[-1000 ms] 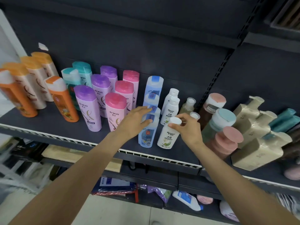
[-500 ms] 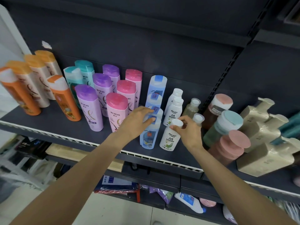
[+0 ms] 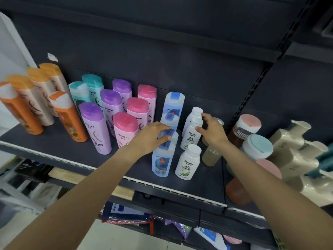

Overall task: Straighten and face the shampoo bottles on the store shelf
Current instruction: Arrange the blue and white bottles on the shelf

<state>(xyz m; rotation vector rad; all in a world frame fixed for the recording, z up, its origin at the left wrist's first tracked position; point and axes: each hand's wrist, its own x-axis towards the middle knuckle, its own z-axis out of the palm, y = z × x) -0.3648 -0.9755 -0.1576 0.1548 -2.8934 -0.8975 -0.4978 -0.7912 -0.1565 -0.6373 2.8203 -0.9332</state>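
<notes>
Head view. Both arms reach in over the front edge of the dark shelf (image 3: 54, 141).

Left hand (image 3: 153, 137): fingers curled over the cap end of the second blue bottle (image 3: 170, 136) in a front-to-back file of four. Contact is at the cap; how firm the hold is, I cannot tell. The front blue bottle (image 3: 163, 159) stands upright just below the fingers, label facing out. Two more blue bottles stand behind, the rearmost (image 3: 173, 103) the tallest in view.

Right hand (image 3: 212, 131): fingers spread and only lightly bent. Thumb tip touches the second white bottle (image 3: 191, 136); a fingertip sits at the cap of the rear white bottle (image 3: 193, 116). Nothing is gripped.

Front white bottle (image 3: 188, 162) stands free, just below the right hand, label forward. A clear yellowish bottle (image 3: 211, 155) stands under the right wrist, partly hidden.

Left of the left hand: pink bottles (image 3: 125, 129), purple bottles (image 3: 95, 127), teal bottles (image 3: 86, 92) and orange bottles (image 3: 66, 116), all upright in files.

Right of the right hand: round-lidded jars (image 3: 255, 146) and cream jugs (image 3: 295, 150), leaning.
</notes>
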